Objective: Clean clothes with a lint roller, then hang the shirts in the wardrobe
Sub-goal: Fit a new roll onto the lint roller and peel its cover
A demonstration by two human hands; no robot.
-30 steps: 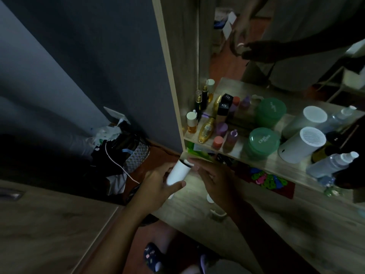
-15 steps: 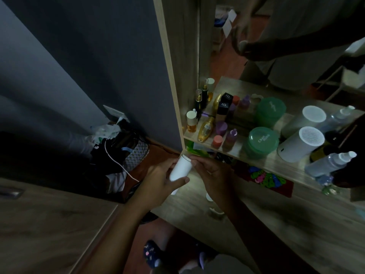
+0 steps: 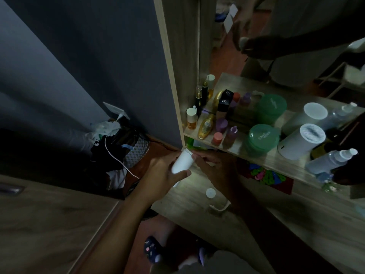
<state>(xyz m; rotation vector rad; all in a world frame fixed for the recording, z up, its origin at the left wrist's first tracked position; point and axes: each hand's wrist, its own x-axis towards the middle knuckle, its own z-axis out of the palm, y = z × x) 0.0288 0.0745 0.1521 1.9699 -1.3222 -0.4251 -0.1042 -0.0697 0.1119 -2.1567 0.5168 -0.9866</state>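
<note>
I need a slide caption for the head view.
Left hand grips a white lint roller; right hand holds its top.

A white cylinder [image 3: 181, 162] is gripped by the left hand [image 3: 164, 175] over the far left corner of the wooden desk [image 3: 197, 218], and its top end is pinched by the right hand [image 3: 215, 169]. A green jar [image 3: 260, 139] and small bottles are crowded on the shelf [image 3: 262, 161] above.

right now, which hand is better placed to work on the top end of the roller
Right, likely. The right hand has fingertips at the top end of the roller; the left hand is wrapped round its body, steadying it.
</note>
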